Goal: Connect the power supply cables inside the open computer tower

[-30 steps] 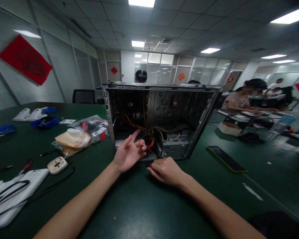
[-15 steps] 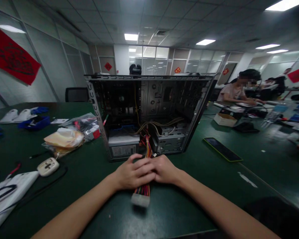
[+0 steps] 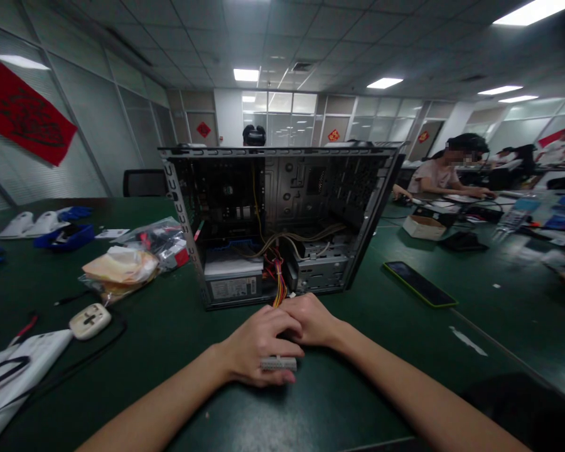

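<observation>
An open computer case (image 3: pixel 289 151) stands on the green table, its inside facing me. From between the power supply (image 3: pixel 233 285) and the drive bay comes a bundle of coloured power cables (image 3: pixel 280 285), running down to my hands. My left hand (image 3: pixel 266 345) is closed over the bundle's end, and the pale multi-pin connector (image 3: pixel 279 363) shows between its fingers. Against it, my right hand (image 3: pixel 308 319) is curled round the bundle just below the case. The stretch of cable inside both hands is hidden.
To the left lie plastic bags (image 3: pixel 120 270), a cream-coloured controller (image 3: pixel 90 320) with a cord, and a white power strip (image 3: pixel 26 364). A phone (image 3: pixel 419 284) and an open box (image 3: pixel 424 227) lie to the right. Another person (image 3: pixel 445 176) sits at the right.
My left hand has slid down the cable bundle to the connector, which has lifted and turned between its fingers. My right hand stays nearly where it was.
</observation>
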`<state>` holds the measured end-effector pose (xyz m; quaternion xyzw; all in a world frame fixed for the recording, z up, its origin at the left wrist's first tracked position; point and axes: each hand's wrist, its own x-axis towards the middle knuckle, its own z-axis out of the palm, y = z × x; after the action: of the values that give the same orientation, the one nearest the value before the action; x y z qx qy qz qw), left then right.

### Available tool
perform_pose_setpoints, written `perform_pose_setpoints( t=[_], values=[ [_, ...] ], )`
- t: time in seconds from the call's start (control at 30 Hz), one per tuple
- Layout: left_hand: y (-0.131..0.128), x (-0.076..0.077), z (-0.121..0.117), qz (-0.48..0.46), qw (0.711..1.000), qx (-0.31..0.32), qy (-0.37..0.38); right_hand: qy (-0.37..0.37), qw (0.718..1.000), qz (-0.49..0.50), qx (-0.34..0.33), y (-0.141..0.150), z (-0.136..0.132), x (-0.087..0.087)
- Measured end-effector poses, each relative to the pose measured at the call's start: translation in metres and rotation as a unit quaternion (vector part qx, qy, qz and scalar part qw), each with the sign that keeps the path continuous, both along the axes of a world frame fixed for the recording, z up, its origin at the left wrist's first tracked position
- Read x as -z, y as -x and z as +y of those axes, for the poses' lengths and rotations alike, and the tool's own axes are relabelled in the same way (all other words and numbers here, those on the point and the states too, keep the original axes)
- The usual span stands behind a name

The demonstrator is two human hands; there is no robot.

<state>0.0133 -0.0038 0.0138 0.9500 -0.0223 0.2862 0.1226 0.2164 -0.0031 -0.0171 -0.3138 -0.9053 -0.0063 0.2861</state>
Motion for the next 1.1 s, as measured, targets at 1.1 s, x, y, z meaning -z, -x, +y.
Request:
perform_pose_setpoints(
  t=[1.1],
  values=[
    [-0.001, 0.0, 0.008, -0.159, 0.802, -0.16, 0.553, 0.1, 0.976, 0.193, 0.012, 0.011, -0.009, -0.008]
  ],
)
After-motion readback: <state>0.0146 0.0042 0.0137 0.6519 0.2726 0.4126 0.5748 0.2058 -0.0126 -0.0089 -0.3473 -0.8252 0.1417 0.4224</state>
